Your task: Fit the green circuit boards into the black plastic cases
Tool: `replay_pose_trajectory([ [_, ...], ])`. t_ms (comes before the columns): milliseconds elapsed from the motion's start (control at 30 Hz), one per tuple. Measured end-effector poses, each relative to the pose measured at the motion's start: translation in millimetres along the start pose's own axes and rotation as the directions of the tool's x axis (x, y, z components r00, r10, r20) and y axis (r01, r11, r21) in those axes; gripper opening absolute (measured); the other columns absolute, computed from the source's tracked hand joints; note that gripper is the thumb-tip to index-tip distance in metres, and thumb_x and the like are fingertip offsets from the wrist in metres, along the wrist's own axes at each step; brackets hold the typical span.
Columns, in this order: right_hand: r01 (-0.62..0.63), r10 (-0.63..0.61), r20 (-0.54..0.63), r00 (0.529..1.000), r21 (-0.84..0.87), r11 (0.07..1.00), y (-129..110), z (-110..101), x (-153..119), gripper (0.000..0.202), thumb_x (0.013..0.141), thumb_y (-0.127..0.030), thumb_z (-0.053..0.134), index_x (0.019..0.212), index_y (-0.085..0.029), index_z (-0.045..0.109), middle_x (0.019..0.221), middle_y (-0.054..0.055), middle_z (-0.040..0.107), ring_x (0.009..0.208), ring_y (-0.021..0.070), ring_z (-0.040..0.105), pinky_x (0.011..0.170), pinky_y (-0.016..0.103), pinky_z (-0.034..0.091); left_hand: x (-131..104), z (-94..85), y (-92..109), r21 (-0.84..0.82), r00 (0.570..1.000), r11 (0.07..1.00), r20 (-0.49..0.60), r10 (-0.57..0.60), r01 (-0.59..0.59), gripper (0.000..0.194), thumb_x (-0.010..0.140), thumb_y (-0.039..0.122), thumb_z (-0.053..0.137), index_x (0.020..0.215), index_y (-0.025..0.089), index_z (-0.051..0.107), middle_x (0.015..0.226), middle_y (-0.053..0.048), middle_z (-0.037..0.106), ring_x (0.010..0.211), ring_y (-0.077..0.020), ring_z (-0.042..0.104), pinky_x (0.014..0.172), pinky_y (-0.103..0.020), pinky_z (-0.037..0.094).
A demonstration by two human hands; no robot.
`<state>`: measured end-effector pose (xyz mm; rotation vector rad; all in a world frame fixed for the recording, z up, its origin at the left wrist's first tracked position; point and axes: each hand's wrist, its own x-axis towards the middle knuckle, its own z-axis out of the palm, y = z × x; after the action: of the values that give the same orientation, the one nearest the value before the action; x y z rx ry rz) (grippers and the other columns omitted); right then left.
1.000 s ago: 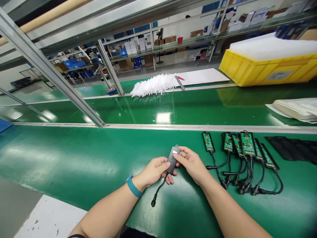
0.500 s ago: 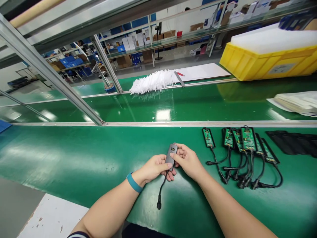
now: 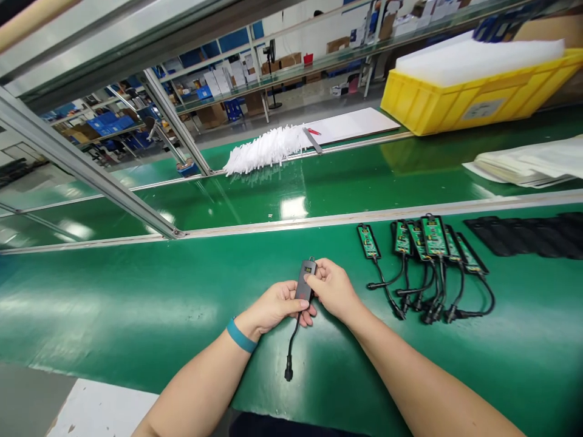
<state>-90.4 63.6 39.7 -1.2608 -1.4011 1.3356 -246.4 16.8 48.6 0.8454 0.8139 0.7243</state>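
Observation:
Between my two hands is a slim dark grey controller box (image 3: 304,284) with a small display window near its top and a wire loop at its far end. My left hand (image 3: 286,303) grips its lower part, thumb on the front face and fingers behind. With the thumb lying just below the display, my right hand (image 3: 332,288) holds the upper right side. A short black cable (image 3: 292,343) hangs from the box's lower end and finishes in a round connector (image 3: 288,369). To the right, several open cases with green circuit boards (image 3: 435,237) lie on the bench, their cables towards me.
Black cover pieces (image 3: 519,235) lie at the right. Behind the bench's raised strip (image 3: 255,229) are white tubes (image 3: 264,149), a metal ruler (image 3: 312,140), a yellow crate (image 3: 455,106) with white foam, and stacked pale sheets (image 3: 523,164). A metal post (image 3: 91,167) slants at the left.
The view has turned and shifted, so the bench items sit further left. My right thumb has slid a little on the box's face, and a red mark now shows on its lower front.

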Motion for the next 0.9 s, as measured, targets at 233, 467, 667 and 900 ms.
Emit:
replay_pose_trajectory([
  [233,0.002,-0.024,0.137,0.990,0.158,0.987,-10.2,-3.7,-5.7,0.021,0.081,-0.039,0.060,0.079,-0.019,0.055,0.060,-0.003,0.056,0.050,0.0102,0.051,0.048,0.022,0.042,1.3,6.7,0.8,-0.024,0.997,0.997,-0.033,0.067,-0.068,0.033,0.076,0.032,0.073,0.095,0.012,0.054,0.076,-0.006,0.068,0.056,-0.0127,0.064,0.053,-0.023,0.050],
  [467,-0.070,0.039,0.222,0.974,0.132,0.989,-6.0,-4.8,-0.6,0.031,0.085,-0.048,0.054,0.081,-0.017,0.059,0.058,-0.003,0.056,0.047,0.0093,0.048,0.042,0.021,0.040,7.7,-17.9,-3.1,-0.283,0.985,0.955,0.165,-0.039,0.085,0.036,0.087,0.038,0.059,0.106,0.008,0.056,0.082,-0.015,0.071,0.068,-0.0253,0.072,0.058,-0.032,0.055],
  [667,-0.103,0.084,0.205,0.975,0.080,0.992,3.9,-3.3,3.2,0.036,0.083,-0.053,0.055,0.088,-0.017,0.059,0.064,0.000,0.059,0.046,0.0107,0.051,0.035,0.021,0.039,8.7,-25.0,-6.7,-0.461,0.962,0.859,0.245,-0.117,0.222,0.049,0.096,0.045,0.032,0.097,0.005,0.061,0.078,-0.016,0.072,0.064,-0.0242,0.071,0.055,-0.028,0.053],
  [900,-0.057,0.061,0.206,0.977,-0.028,0.998,-2.3,-5.2,-1.4,0.037,0.086,-0.054,0.050,0.080,-0.018,0.059,0.065,0.000,0.060,0.047,0.0103,0.052,0.036,0.020,0.040,8.1,-25.1,-1.8,-0.517,0.969,0.824,0.197,-0.147,0.230,0.052,0.097,0.047,0.031,0.094,0.006,0.062,0.074,-0.013,0.072,0.063,-0.0217,0.071,0.052,-0.025,0.052],
])
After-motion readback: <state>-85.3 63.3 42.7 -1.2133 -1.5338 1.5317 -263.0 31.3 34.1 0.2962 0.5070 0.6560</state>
